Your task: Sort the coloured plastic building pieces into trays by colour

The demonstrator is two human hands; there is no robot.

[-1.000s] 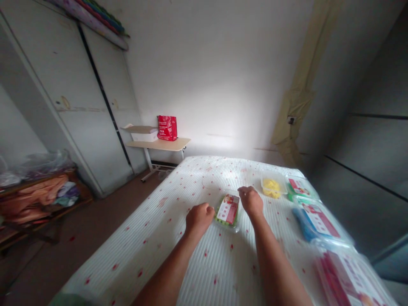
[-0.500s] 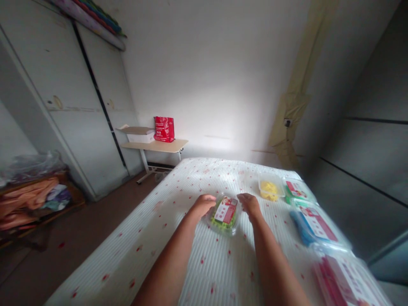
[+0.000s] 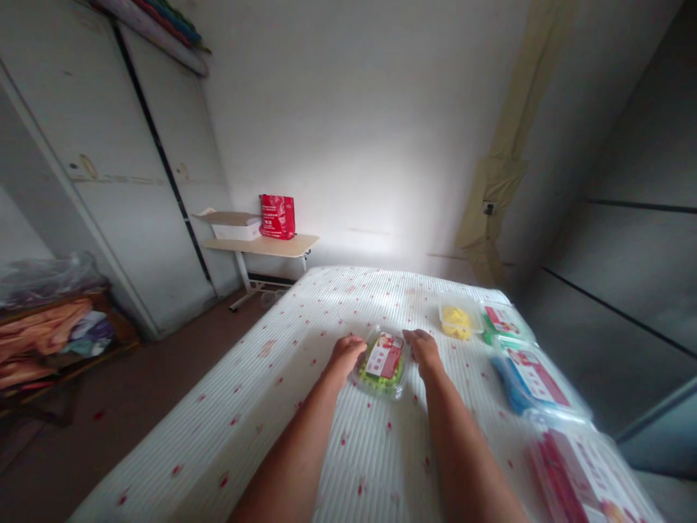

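Observation:
A clear plastic box [image 3: 381, 362] with green pieces inside and a red-and-white label on its lid sits on the bedspread, between my two hands. My left hand [image 3: 349, 352] grips the box's left edge, its fingers curled and partly hidden. At the upper right edge, my right hand [image 3: 422, 347] is closed on the rim, thumb and fingers together. The lid appears to be on the box. Farther off to the right stands a clear tub [image 3: 456, 319] with yellow pieces in it.
Along the bed's right side lie a green box [image 3: 505, 321], a blue box [image 3: 536, 378] and a pink box [image 3: 580, 472], all labelled. Behind the bed's left corner, a small table [image 3: 272, 245] carries a red bag [image 3: 277, 216] and a white carton [image 3: 237, 226]. A wardrobe [image 3: 157, 181] stands left.
The view has shifted slightly. Both hands stay at the sides of the green-filled box, which has barely moved.

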